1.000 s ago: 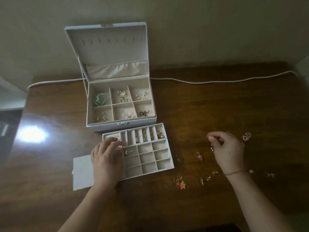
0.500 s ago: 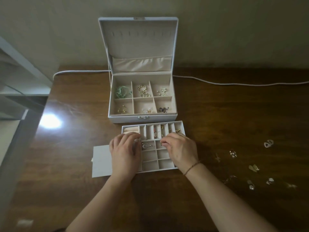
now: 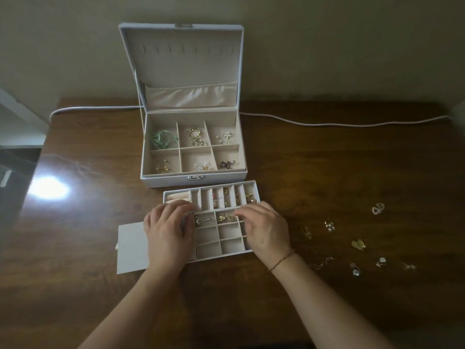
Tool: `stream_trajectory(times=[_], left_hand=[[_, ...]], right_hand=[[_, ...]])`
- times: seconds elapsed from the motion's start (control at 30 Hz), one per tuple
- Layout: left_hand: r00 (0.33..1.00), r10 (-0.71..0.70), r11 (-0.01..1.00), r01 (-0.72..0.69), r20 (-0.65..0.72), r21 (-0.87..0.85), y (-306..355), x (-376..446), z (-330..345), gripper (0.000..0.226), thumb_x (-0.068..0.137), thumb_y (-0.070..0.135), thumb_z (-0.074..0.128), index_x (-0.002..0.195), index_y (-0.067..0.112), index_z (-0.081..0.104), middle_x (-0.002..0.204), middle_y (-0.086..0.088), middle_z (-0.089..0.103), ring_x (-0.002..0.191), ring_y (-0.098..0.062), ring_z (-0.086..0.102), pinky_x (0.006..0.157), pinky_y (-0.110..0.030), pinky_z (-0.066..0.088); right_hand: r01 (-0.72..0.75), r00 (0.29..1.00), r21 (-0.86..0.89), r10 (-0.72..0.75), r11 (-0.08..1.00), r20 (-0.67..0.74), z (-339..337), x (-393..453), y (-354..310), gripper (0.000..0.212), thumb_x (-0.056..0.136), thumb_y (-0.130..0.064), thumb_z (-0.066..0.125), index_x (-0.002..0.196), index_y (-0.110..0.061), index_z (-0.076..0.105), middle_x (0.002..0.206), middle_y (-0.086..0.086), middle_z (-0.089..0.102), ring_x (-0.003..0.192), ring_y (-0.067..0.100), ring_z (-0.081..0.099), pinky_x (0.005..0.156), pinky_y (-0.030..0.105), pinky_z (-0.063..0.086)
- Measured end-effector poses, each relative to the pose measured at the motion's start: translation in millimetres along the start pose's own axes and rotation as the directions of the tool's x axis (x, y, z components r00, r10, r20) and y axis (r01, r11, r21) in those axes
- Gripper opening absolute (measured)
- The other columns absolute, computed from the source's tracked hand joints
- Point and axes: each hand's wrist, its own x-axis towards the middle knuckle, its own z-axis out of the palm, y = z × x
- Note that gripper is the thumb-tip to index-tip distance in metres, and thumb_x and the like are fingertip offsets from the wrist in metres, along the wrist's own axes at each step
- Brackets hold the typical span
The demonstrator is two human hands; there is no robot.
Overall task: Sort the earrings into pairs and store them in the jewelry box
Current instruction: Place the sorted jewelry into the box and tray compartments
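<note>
Your tray (image 3: 227, 244) sits in front of the box (image 3: 193, 176): several narrow slots and two square cells hold earrings, the other visible cells are bare. All six box cells are filled. Loose earrings (image 3: 329, 225) lie at 3 o'clock, unsorted. Left hand (image 3: 167, 231) rests on the tray; right hand (image 3: 264, 229) hovers, fingers curled, apparently empty. Roughly two-thirds done.

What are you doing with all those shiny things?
A person is sorting earrings into a jewelry box. Both hands are over the divided tray in front of the open box: the left hand rests on its left side, and the right hand hovers over the square with a gold pair. More loose earrings wait on the wooden table to the right.
</note>
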Motion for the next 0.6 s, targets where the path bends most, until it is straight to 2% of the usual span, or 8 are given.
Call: stream_trajectory(times=[0.13,0.27,0.37,0.5,0.6], left_hand=[[1.0,0.013,1.0,-0.013,0.007,0.024,0,-1,1,0.021,0.089,0.022,0.056,0.102,0.023,0.072,0.114,0.006,0.067,0.112,-0.026,0.049,0.095,-0.045,0.034],[0.999,0.039,0.998,-0.039,-0.004,0.053,2,-2,2,0.022,0.089,0.018,0.056,0.103,0.02,0.072,0.114,0.001,0.066,0.112,-0.029,0.049,0.093,-0.047,0.035],[0.998,0.06,0.994,-0.063,0.035,0.088,4,-3,2,0.03,0.091,0.017,0.05,0.116,0.017,0.065,0.122,-0.005,0.063,0.118,-0.033,0.046,0.096,-0.051,0.035],[0.997,0.036,0.993,-0.043,0.063,0.109,6,-3,1,0.04,0.089,0.019,0.047,0.128,0.016,0.057,0.129,-0.009,0.057,0.12,-0.034,0.044,0.099,-0.051,0.034],[0.998,0.038,0.993,-0.044,0.058,0.107,5,-2,3,0.041,0.089,0.017,0.048,0.13,0.016,0.055,0.131,-0.01,0.056,0.119,-0.036,0.044,0.099,-0.052,0.034]], right_hand=[[-0.072,0.989,-0.039,0.066,0.997,-0.134,-21,-23,16,0.023,0.083,-0.004,0.062,0.096,-0.018,0.075,0.093,-0.007,0.072,0.091,0.011,0.059,0.075,0.02,0.048],[-0.344,0.923,-0.096,0.317,0.934,-0.22,-50,-51,49,0.017,0.087,-0.014,0.065,0.102,-0.02,0.071,0.099,-0.007,0.07,0.097,0.015,0.061,0.08,0.027,0.05],[-0.533,0.843,-0.192,0.5,0.824,-0.197,-60,-65,65,0.018,0.087,-0.028,0.064,0.104,-0.024,0.069,0.099,-0.009,0.068,0.097,0.016,0.06,0.071,0.028,0.05],[-0.565,0.805,-0.448,0.582,0.693,-0.116,-52,-69,76,0.041,0.084,-0.061,0.052,0.111,-0.034,0.065,0.108,-0.011,0.064,0.097,0.014,0.056,0.069,0.032,0.052],[-0.565,0.806,-0.47,0.576,0.678,-0.137,-49,-66,81,0.041,0.084,-0.062,0.053,0.109,-0.033,0.068,0.108,-0.011,0.065,0.097,0.015,0.056,0.069,0.033,0.05]])
